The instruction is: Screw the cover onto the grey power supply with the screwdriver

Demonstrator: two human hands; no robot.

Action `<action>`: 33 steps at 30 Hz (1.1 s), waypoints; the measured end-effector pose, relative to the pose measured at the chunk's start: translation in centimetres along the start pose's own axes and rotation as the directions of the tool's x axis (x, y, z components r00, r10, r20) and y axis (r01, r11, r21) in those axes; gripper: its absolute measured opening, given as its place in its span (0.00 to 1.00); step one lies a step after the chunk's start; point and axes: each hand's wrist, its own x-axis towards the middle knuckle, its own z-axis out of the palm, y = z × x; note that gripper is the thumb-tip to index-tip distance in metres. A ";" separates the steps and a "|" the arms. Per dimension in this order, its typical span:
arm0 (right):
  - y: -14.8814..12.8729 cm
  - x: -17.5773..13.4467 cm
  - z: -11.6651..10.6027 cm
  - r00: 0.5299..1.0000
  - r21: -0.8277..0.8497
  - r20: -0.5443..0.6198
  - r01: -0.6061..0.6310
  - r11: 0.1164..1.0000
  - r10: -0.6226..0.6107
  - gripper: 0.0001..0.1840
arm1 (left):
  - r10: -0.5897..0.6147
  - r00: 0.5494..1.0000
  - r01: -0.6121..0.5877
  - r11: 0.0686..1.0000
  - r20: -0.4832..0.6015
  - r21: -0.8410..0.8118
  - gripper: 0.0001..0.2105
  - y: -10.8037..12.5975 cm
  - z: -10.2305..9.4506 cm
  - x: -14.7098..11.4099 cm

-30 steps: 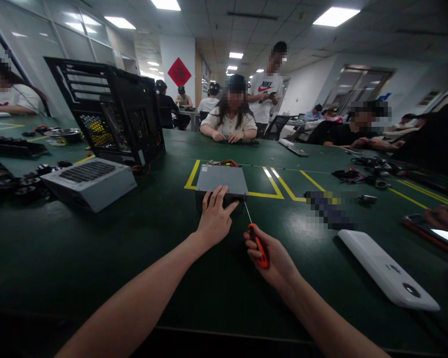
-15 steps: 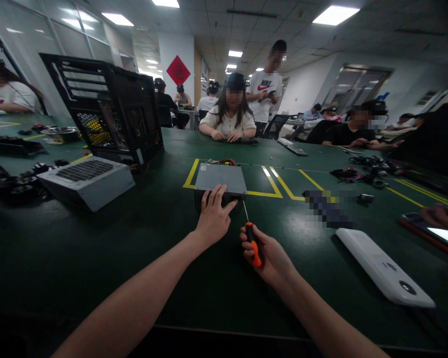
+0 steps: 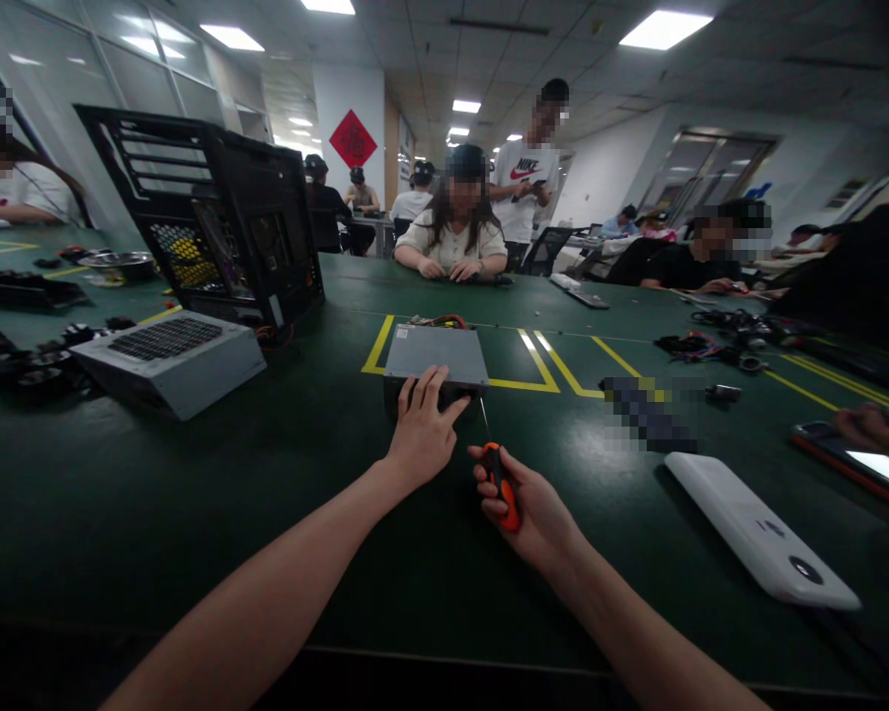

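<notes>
On the green table [image 3: 193, 484] before you, a grey metal box [image 3: 444, 348] sits by yellow tape [image 3: 376, 351]. Your left hand [image 3: 422, 436] is open, fingers parted, resting on its near edge. Your right hand [image 3: 537, 509] is closed round an orange-and-black screwdriver [image 3: 498, 479], its shaft reaching toward the box's near right corner; whether it touches, I cannot tell.

At six o'clock on the grey metal box [image 3: 436, 351], the left hand [image 3: 424, 434] hides part of its near face; the tip of the screwdriver [image 3: 495, 465] is too small to judge contact, and the right hand [image 3: 531, 497] covers some of the handle. At three o'clock in the view a dark object [image 3: 648, 415] is pixelated, and the edge cuts off a lit-screen device [image 3: 885, 471]. At ten o'clock it crops a person [image 3: 22, 188].
</notes>
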 end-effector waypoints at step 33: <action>-0.4 -0.3 -0.1 0.999 0.029 0.000 0.034 0.999 -0.034 0.11 | 0.066 0.997 -0.071 0.988 0.035 0.135 0.26 0.5 0.4 -0.2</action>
